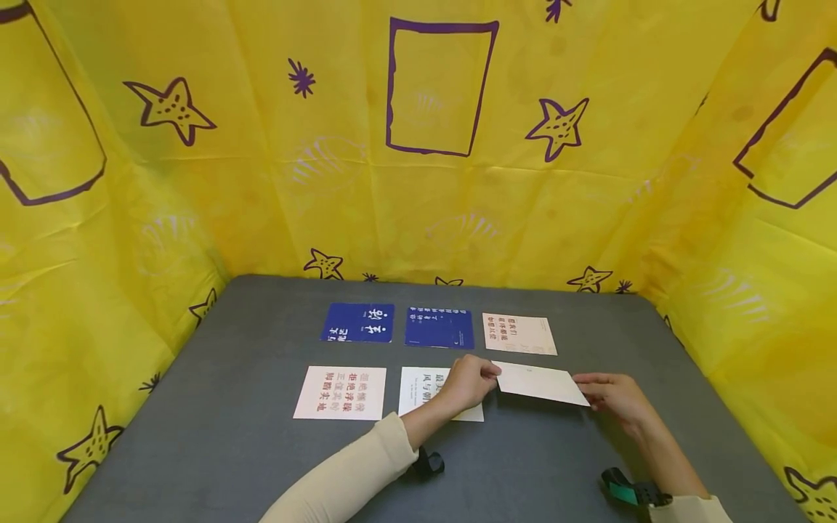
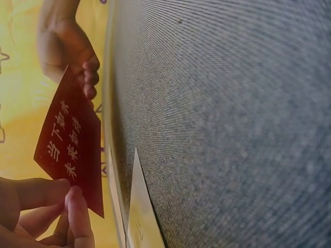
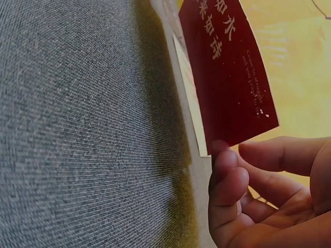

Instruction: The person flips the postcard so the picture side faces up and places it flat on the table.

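Both hands hold one postcard (image 1: pixel 543 383) just above the grey table, right of the front row of cards. Its blank white side shows in the head view. The other side, seen in the left wrist view, is a red face (image 2: pixel 89 155) with white Chinese characters. My left hand (image 1: pixel 467 381) pinches the left edge between thumb and fingers, over a white card (image 1: pixel 413 388) with dark characters that it partly covers. At the opposite edge my right hand (image 1: pixel 617 399) pinches the corner, and in the right wrist view small English print shows near those fingertips (image 3: pixel 226 160).
Two blue cards (image 1: pixel 356 323) and a pale card with red characters (image 1: pixel 519 334) form the back row. A pale card (image 1: pixel 341 392) lies at front left. Yellow cloth (image 1: pixel 445 211) with purple drawings walls the grey table (image 1: pixel 196 450).
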Available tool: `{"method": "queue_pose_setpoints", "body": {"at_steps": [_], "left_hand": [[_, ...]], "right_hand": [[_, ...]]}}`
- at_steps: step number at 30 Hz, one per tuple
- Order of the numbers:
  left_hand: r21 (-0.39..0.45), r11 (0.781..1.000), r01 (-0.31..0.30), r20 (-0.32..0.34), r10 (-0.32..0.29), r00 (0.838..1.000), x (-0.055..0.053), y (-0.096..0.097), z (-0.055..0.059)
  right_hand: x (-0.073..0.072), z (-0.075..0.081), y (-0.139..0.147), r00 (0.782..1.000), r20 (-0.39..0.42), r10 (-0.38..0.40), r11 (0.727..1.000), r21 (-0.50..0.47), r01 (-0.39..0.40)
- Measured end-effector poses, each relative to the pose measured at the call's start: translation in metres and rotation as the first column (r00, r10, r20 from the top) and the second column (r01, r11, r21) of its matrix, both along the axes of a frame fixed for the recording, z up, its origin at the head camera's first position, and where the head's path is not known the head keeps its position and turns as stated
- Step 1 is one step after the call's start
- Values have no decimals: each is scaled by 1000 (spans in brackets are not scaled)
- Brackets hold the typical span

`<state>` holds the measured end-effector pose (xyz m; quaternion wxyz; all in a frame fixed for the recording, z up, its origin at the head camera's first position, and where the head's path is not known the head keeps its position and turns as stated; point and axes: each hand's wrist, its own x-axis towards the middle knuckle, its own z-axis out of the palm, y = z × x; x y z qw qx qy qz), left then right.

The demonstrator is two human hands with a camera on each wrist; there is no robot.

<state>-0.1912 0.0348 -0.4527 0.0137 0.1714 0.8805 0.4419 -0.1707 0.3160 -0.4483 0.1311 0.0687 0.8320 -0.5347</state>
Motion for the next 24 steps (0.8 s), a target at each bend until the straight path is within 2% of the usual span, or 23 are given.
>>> {"method": "queue_pose_setpoints", "body": {"at_steps": [7, 15, 24], "left_hand": [[28, 1000, -8, 3, 8, 1000, 0, -1, 0], [53, 999, -5, 0, 5, 1000, 2, -1, 0], [75, 997, -22, -8, 22, 1000, 2, -2, 1]], "right_hand": [[1, -2, 2, 1000, -20, 16, 999, -33, -17], [4, -1, 4, 999, -47, 15, 1000, -17, -16], [3, 0, 7, 999, -26, 29, 998, -49, -30]]}}
